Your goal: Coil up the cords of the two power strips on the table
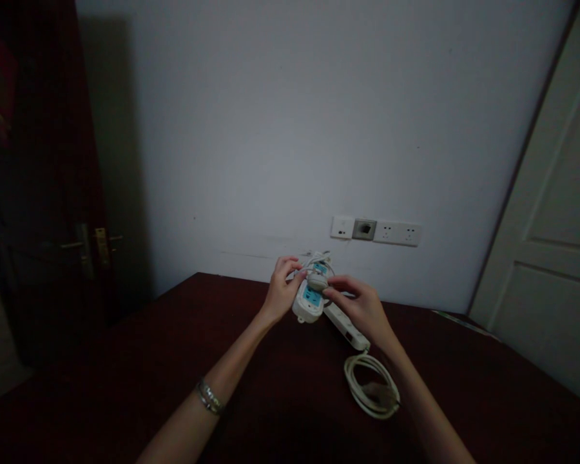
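Observation:
A white power strip [309,310] with blue socket panels is tilted up above the table. My left hand [283,290] is closed at its left edge, with thumb and fingers by the strip and a thin white cable. A rounded white plug [318,281] sits against the blue sockets; whether its pins are in cannot be seen. My right hand [357,303] pinches this plug from the right with thumb and forefinger. Behind and below lies a second, longer white power strip [347,327], partly hidden by my right hand. Its cord [355,390] is coiled on the table.
The dark red table [251,399] reaches back to a pale wall [251,129]. Wall sockets [397,233] are set just above the table's far edge. A dark door [38,193] with a handle stands at left, a pale door [551,225] at right.

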`<move>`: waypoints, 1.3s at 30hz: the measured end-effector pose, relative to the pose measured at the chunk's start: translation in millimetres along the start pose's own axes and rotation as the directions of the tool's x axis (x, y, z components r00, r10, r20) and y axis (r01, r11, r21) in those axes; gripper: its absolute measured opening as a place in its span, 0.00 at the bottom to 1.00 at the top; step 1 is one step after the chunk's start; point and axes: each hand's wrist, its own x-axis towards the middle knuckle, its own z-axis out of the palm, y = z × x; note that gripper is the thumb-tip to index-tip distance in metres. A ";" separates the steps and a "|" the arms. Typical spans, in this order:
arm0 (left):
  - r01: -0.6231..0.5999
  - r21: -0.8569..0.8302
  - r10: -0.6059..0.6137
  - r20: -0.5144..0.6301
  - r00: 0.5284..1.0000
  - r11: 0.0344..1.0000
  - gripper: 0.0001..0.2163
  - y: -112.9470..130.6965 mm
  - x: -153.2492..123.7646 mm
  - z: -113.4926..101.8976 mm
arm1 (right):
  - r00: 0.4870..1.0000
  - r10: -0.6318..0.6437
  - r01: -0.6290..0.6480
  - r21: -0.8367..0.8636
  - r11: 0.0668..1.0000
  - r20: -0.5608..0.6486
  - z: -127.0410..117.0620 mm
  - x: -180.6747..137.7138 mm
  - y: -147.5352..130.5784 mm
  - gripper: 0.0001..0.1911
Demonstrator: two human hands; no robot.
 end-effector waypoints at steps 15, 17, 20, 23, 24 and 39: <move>0.192 -0.036 -0.186 0.123 0.975 0.981 0.08 -0.2 -6.5 4.0 | 0.989 -0.004 0.020 -0.106 0.994 0.151 -9.8 1.7 -4.7 0.09; 0.178 -0.032 -0.174 0.091 0.980 0.984 0.08 -0.7 -6.9 5.3 | 0.990 -0.019 0.039 -0.144 0.989 0.137 -9.2 1.8 -5.1 0.09; 0.119 -0.008 -0.119 0.062 0.991 0.993 0.08 -1.3 -8.2 7.0 | 0.994 -0.034 0.053 -0.197 0.979 0.102 -8.6 1.6 -7.5 0.08; 0.047 0.022 -0.048 0.030 0.998 0.999 0.08 -0.4 -9.1 7.0 | 0.997 -0.055 0.066 -0.235 0.970 0.056 -6.6 1.1 -9.9 0.08; 0.027 0.033 -0.028 0.021 0.999 0.999 0.08 0.1 -9.0 6.6 | 0.997 -0.066 0.074 -0.239 0.968 0.041 -5.5 0.8 -10.3 0.08; 0.382 -0.536 -0.408 0.075 0.910 0.753 0.11 11.4 -12.8 25.9 | 0.989 -0.100 0.098 -0.018 0.995 -0.112 5.7 0.8 -13.2 0.07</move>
